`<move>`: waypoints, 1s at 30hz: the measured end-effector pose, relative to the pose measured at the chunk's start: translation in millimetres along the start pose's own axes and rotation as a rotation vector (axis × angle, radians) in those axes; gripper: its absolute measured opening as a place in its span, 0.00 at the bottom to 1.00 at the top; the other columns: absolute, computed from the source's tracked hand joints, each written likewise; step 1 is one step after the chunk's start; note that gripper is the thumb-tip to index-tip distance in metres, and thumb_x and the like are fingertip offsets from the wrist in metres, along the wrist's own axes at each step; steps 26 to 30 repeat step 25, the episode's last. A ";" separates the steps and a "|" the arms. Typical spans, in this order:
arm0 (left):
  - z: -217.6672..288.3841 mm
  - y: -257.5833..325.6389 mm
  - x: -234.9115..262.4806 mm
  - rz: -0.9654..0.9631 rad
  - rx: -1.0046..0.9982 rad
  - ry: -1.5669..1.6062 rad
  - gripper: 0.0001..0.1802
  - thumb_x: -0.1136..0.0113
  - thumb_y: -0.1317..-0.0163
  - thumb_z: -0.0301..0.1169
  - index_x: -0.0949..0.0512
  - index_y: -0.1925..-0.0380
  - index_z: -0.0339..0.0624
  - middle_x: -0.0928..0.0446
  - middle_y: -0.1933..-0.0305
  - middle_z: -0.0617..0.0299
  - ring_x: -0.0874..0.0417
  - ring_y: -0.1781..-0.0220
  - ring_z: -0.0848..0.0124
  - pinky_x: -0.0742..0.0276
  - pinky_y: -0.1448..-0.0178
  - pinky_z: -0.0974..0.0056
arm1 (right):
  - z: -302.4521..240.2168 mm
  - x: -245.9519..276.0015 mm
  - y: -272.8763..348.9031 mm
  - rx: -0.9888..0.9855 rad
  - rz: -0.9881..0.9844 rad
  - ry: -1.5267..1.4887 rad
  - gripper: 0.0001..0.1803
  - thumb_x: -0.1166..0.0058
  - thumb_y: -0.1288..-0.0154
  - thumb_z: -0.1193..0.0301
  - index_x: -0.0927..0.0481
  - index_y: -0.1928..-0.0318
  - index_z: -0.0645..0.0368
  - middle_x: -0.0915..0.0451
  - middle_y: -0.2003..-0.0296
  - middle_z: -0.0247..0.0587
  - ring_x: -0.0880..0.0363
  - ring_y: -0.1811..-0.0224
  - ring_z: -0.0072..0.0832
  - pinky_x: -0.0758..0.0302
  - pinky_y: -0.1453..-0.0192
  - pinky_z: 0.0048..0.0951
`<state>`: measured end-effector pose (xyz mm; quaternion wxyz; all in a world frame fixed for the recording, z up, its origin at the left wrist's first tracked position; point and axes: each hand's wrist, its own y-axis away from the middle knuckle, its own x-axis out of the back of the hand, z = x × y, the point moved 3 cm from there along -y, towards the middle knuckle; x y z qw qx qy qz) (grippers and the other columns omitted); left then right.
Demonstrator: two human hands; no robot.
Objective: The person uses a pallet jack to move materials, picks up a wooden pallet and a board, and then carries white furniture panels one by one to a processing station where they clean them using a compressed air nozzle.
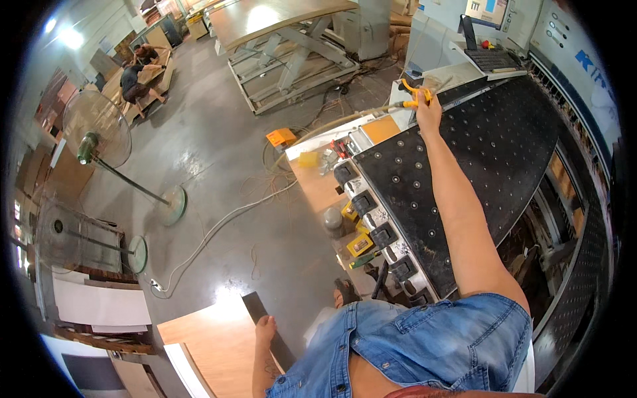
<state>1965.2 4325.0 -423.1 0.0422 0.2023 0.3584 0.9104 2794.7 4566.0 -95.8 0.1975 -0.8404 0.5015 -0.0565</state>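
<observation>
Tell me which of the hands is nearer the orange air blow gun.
Right. The right hand grips the orange air blow gun over the black machine table; the left hand hangs low by a wooden board.

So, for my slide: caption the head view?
Right hand grips orange air gun above black perforated machine table.
</observation>
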 end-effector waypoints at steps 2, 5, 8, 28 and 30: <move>12.5 -4.4 -2.4 0.016 -0.091 -0.076 0.20 0.40 0.30 0.38 0.22 0.49 0.31 0.17 0.63 0.55 0.16 0.66 0.69 0.19 0.61 0.64 | 13.1 11.4 -8.0 0.024 0.013 -0.022 0.15 0.45 0.26 0.65 0.20 0.47 0.61 0.17 0.57 0.40 0.18 0.58 0.24 0.22 0.56 0.27; 8.0 -1.8 -1.8 0.008 -0.103 -0.107 0.21 0.40 0.31 0.39 0.22 0.50 0.30 0.17 0.63 0.55 0.16 0.66 0.68 0.19 0.60 0.64 | 7.3 9.0 -19.8 -0.044 0.021 0.158 0.21 0.44 0.28 0.59 0.20 0.45 0.62 0.16 0.54 0.49 0.17 0.50 0.37 0.25 0.43 0.35; 1.1 7.0 4.7 0.001 -0.092 -0.150 0.20 0.41 0.31 0.40 0.21 0.52 0.31 0.17 0.65 0.56 0.16 0.68 0.68 0.20 0.62 0.64 | -2.2 3.9 -28.5 0.040 0.060 0.754 0.28 0.44 0.30 0.50 0.22 0.46 0.63 0.17 0.55 0.53 0.16 0.52 0.43 0.20 0.53 0.37; 16.9 -48.1 -31.5 -0.287 -0.032 -0.305 0.16 0.41 0.33 0.39 0.18 0.58 0.36 0.23 0.74 0.64 0.23 0.74 0.74 0.27 0.69 0.67 | -311.4 93.2 104.9 0.428 -0.287 0.053 0.18 0.51 0.22 0.61 0.18 0.51 0.64 0.16 0.60 0.41 0.19 0.62 0.22 0.23 0.57 0.23; 16.9 -48.1 -31.5 -0.287 -0.032 -0.305 0.16 0.41 0.33 0.39 0.18 0.58 0.36 0.23 0.74 0.64 0.23 0.74 0.74 0.27 0.69 0.67 | -311.4 93.2 104.9 0.428 -0.287 0.053 0.18 0.51 0.22 0.61 0.18 0.51 0.64 0.16 0.60 0.41 0.19 0.62 0.22 0.23 0.57 0.23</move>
